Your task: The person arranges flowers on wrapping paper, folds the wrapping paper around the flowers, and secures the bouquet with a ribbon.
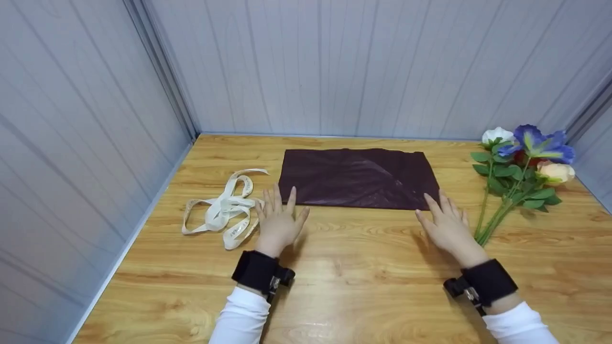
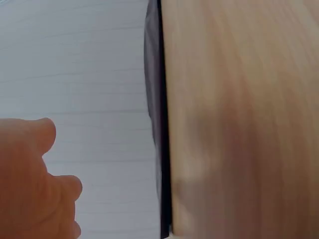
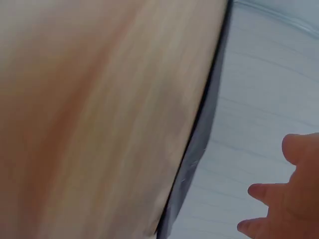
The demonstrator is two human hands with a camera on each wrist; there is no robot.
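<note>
A dark maroon folded sheet (image 1: pixel 358 179) with a slightly shiny, creased surface lies flat on the wooden table. At its near left corner is my left hand (image 1: pixel 279 224), fingers spread and holding nothing. My right hand (image 1: pixel 449 229) reaches toward the near right corner, its fingers likewise spread, with nothing in them. Both wrist views show the sheet edge-on as a thin dark strip, the left hand (image 2: pixel 35 174) and right hand (image 3: pixel 294 194) apart from it. Just left of the left hand lies a loosely looped white ribbon (image 1: pixel 220 210) with printed lettering.
Artificial flowers (image 1: pixel 521 167) in white, blue-purple, red and cream lie at the right, their green stems pointing toward the right hand. The wooden table (image 1: pixel 344 286) is bounded by pale panelled walls (image 1: pixel 311 67) at the back and sides.
</note>
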